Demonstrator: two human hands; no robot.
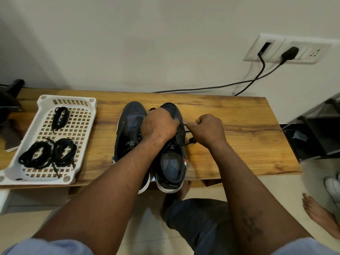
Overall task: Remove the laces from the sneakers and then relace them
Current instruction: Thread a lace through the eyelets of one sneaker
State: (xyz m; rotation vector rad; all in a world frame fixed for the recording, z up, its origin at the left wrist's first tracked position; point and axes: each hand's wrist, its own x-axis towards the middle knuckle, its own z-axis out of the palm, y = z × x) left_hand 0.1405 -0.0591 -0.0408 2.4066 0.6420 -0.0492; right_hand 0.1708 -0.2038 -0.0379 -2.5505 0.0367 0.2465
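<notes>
Two dark sneakers stand side by side on a wooden table (239, 126), toes toward the wall. The left sneaker (130, 124) shows bare eyelets. My left hand (158, 126) lies curled over the front of the right sneaker (172, 162), fingers on its lace area. Just right of that shoe, my right hand (207, 130) pinches a black lace (190, 141) that runs from the shoe's eyelets. The lace's end loops below my right hand. My left hand hides the shoe's front eyelets.
A white perforated tray (82, 137) at the table's left holds three coiled black laces (47, 153). Black cables (211, 87) run from a wall socket (288, 50) behind the table. A dark shelf unit (312, 137) stands to the right. A bare foot (318, 214) is on the floor.
</notes>
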